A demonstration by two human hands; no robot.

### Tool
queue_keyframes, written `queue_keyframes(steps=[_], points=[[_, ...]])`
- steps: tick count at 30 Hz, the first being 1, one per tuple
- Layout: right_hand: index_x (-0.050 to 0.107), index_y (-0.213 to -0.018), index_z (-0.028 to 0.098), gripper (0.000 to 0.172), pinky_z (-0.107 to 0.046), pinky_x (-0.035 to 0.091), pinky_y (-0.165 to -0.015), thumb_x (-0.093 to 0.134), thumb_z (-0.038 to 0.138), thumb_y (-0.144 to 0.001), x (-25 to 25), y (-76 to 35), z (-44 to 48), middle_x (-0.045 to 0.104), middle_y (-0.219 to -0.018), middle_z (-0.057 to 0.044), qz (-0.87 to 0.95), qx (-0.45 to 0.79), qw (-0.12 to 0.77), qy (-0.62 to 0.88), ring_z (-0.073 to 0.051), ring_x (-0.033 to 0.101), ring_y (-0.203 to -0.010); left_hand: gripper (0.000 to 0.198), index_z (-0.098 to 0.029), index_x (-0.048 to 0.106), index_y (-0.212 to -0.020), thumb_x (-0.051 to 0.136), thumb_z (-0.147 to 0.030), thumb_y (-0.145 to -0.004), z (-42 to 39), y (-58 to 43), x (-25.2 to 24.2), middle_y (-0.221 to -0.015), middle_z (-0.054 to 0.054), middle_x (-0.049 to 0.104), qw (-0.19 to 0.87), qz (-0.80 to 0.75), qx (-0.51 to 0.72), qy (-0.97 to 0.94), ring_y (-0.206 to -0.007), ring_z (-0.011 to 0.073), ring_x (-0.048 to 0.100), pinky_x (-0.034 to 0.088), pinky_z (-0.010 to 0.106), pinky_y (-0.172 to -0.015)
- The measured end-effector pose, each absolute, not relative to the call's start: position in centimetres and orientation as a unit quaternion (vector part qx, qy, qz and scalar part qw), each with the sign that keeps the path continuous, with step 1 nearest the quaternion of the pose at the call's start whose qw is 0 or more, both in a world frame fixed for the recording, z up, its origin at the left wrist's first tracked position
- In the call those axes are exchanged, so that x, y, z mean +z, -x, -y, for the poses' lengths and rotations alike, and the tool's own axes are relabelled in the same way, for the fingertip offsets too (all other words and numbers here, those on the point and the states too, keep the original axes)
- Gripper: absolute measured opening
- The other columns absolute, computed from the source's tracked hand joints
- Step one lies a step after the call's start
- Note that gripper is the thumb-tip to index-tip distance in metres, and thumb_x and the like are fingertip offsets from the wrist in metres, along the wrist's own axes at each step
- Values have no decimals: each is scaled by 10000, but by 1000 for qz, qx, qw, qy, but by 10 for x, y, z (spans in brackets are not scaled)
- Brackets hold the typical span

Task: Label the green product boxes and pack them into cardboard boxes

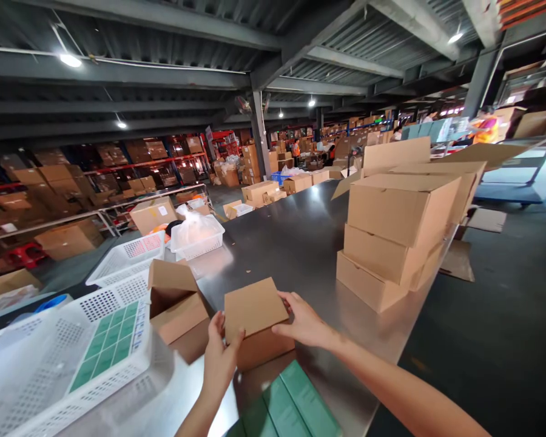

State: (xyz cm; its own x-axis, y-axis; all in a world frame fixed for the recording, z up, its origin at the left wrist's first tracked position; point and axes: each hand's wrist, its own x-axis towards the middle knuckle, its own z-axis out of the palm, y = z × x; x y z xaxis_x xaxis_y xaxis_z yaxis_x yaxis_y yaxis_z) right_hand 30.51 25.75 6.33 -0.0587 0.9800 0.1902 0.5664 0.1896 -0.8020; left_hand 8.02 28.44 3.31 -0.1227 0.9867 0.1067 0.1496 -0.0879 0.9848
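A small brown cardboard box with its lid down sits on the metal table in front of me. My left hand grips its left side, thumb at the front edge of the lid. On the opposite side, my right hand holds the right edge and corner. Several green boxes lie side by side just below it, cut off by the lower edge of the view. Left of my left hand stands another cardboard carton with its flap up.
A white perforated basket with green packs stands at left. Beyond it are another white basket and one with a plastic bag. Stacked cartons line the right edge of the metal table. A person stands far right.
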Motion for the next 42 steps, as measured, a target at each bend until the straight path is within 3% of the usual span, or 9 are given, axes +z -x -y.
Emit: queue_keyframes(steps=[5, 9, 11, 18, 22, 30, 34, 37, 42], points=[[598, -1241, 183, 628, -432, 488, -902, 736, 489, -710, 78, -311, -241, 614, -1158, -126, 721, 243, 289, 580, -301, 599, -1008, 549, -193, 411, -1224, 726, -292, -785, -283, -87, 24, -1358, 175, 515, 464, -544, 577, -395, -1230, 292, 556, 435, 425, -1061], [403, -1465, 165, 940, -523, 246, -1147, 748, 573, -692, 90, -317, -257, 323, -1536, -191, 765, 166, 251, 570, -374, 266, -1421, 556, -201, 414, -1205, 738, -356, -781, -270, -94, 30, -1157, 146, 606, 498, -561, 564, -345, -1031, 294, 641, 498, 480, -949], [287, -1531, 180, 1042, -551, 144, -1173, 735, 613, -695, 93, -315, -274, 209, -1599, -179, 786, 167, 219, 553, -362, 119, -1480, 553, -225, 419, -1218, 736, -358, -785, -264, -95, 31, -1117, 115, 620, 520, -548, 567, -326, -1014, 278, 640, 499, 461, -935], [179, -1562, 214, 1275, -655, 76, -1146, 801, 667, -546, 99, -291, -317, 66, -1633, -127, 858, 223, 60, 459, -392, -4, -1488, 563, -226, 449, -1175, 763, -400, -740, -253, -81, 19, -1182, 114, 580, 517, -543, 542, -380, -1110, 284, 580, 452, 453, -988], [225, -1549, 259, 1333, -641, 59, -1154, 871, 607, -435, 118, -282, -332, 123, -1630, -105, 872, 234, -21, 429, -397, 59, -1485, 596, -224, 449, -1112, 804, -400, -667, -244, -80, 17, -1241, 123, 538, 505, -531, 547, -404, -1135, 296, 550, 446, 473, -991], [261, -1547, 188, 1299, -604, 306, -1100, 813, 642, -462, 137, -251, -335, 244, -1592, -175, 850, 186, -90, 484, -483, 347, -1361, 600, -248, 451, -1152, 678, -209, -598, -246, -84, 31, -1251, 83, 529, 545, -503, 564, -361, -1123, 271, 523, 424, 414, -950], [147, -1568, 157, 1387, -703, 109, -1124, 827, 568, -431, 134, -234, -325, 80, -1621, -200, 821, 154, -147, 529, -548, 188, -1403, 594, -258, 456, -1128, 581, -180, -552, -251, -87, 23, -1212, 61, 518, 548, -488, 590, -337, -1132, 276, 500, 421, 397, -928], [144, -1568, 193, 1373, -745, 144, -1088, 845, 490, -426, 132, -228, -318, -19, -1630, -169, 831, 149, -150, 514, -553, 38, -1425, 596, -262, 443, -1116, 562, -169, -540, -251, -89, 18, -1186, 57, 508, 545, -474, 608, -330, -1124, 270, 497, 426, 379, -916], [385, -1487, 202, 1259, -732, 307, -1021, 877, 392, -344, 134, -222, -315, 163, -1600, -221, 853, 133, -109, 492, -582, 233, -1371, 601, -264, 433, -1124, 556, -160, -545, -252, -89, 15, -1181, 50, 507, 552, -460, 608, -337, -1108, 253, 503, 432, 349, -886]])
